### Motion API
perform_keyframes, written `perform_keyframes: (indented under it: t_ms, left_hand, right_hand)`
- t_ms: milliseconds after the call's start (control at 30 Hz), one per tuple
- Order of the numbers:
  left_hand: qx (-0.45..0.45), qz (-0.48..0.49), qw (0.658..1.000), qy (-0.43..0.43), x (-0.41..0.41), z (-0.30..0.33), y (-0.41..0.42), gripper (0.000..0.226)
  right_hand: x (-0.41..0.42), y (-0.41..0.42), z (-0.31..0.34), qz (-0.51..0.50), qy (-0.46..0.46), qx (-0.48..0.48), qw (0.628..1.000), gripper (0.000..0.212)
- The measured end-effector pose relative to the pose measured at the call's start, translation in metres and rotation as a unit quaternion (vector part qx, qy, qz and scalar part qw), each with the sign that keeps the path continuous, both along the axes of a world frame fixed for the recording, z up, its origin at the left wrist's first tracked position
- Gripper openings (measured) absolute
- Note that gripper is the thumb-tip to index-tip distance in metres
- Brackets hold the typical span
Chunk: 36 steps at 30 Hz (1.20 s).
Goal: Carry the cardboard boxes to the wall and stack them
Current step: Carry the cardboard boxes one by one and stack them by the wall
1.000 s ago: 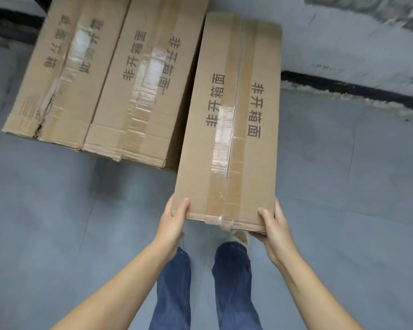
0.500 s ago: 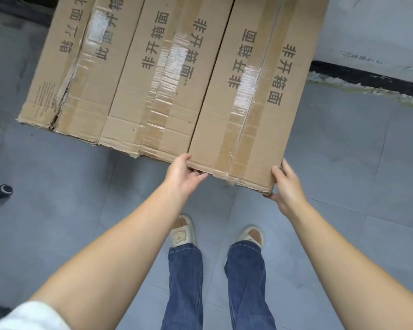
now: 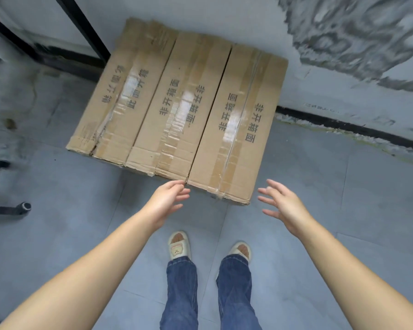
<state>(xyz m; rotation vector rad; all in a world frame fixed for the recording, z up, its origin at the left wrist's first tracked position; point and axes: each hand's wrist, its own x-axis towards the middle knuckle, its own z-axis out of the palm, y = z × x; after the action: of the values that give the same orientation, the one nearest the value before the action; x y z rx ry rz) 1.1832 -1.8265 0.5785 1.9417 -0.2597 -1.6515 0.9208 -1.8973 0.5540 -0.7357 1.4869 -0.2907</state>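
Note:
Three long taped cardboard boxes lie side by side with their far ends at the wall: the left box point(image 3: 119, 101), the middle box point(image 3: 177, 110) and the right box point(image 3: 239, 129). My left hand point(image 3: 167, 201) hovers with relaxed fingers just below the near corner where the middle and right boxes meet, a fingertip close to the edge. My right hand point(image 3: 281, 206) is spread open to the right of the right box's near end, apart from it. Neither hand holds anything.
The grey-white wall point(image 3: 343, 67) with a black skirting strip point(image 3: 343, 125) runs behind the boxes. A black metal frame point(image 3: 81, 27) stands at the back left. Black tube legs point(image 3: 14, 208) lie on the floor at left. My slippered feet point(image 3: 179, 244) stand on grey floor tiles.
The right box was pushed against the wall beside the other two. Both hands have let go of its near end and drawn back, fingers now spread.

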Motion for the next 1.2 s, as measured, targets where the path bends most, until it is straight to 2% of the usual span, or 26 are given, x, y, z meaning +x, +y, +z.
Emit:
perform_keyframes:
  t_ms: [133,267,467,533,633,733,800,933,1000,1033,1067,1167,1200]
  left_hand:
    - [-0.104,-0.143,0.982,-0.066,-0.001,0.1,0.03,0.023]
    - [-0.203,-0.169,0.96,-0.099,0.002,0.171,0.073,0.019]
    - [-0.234,-0.1,0.962,-0.1,0.007,0.192,0.118,0.025]
    - [-0.249,-0.119,0.956,-0.1,0.012,0.191,0.125,0.024]
    - [-0.273,-0.215,0.934,-0.084,0.023,0.192,0.127,0.025]
    - [-0.281,-0.336,0.897,-0.067,0.038,0.192,0.124,0.027]
    - [-0.292,-0.401,0.866,-0.064,0.047,0.193,0.119,0.021]
    - [-0.325,-0.467,0.821,-0.043,0.045,0.2,0.109,0.019]
    - [-0.348,-0.497,0.795,-0.023,0.032,0.205,0.11,0.02]
    - [-0.359,-0.515,0.778,-0.017,0.023,0.207,0.111,0.022]
    - [-0.369,-0.532,0.762,-0.007,0.012,0.21,0.114,0.023]
    - [-0.391,-0.59,0.706,0.024,-0.025,0.217,0.13,0.021]
    - [-0.397,-0.607,0.688,0.037,-0.039,0.22,0.138,0.025]
  right_hand:
    - [-0.019,0.037,0.103,0.097,-0.008,-0.118,0.988,0.039]
    - [-0.05,0.094,0.156,0.134,0.007,-0.212,0.968,0.044]
    - [-0.066,0.177,0.182,0.029,0.038,-0.249,0.967,0.048]
    - [-0.059,0.201,0.185,-0.008,0.052,-0.258,0.965,0.048]
    - [-0.039,0.239,0.192,-0.082,0.078,-0.28,0.953,0.048]
    - [-0.01,0.284,0.197,-0.189,0.087,-0.282,0.937,0.039]
    - [0.01,0.316,0.197,-0.264,0.096,-0.28,0.918,0.038]
    - [0.042,0.383,0.206,-0.381,0.115,-0.256,0.881,0.043]
    - [0.052,0.416,0.211,-0.429,0.152,-0.25,0.855,0.082]
    - [0.055,0.432,0.213,-0.456,0.169,-0.25,0.837,0.092]
    - [0.058,0.448,0.214,-0.484,0.183,-0.253,0.818,0.094]
    - [0.067,0.496,0.221,-0.549,0.214,-0.258,0.766,0.076]
    - [0.07,0.513,0.222,-0.569,0.225,-0.26,0.747,0.077]
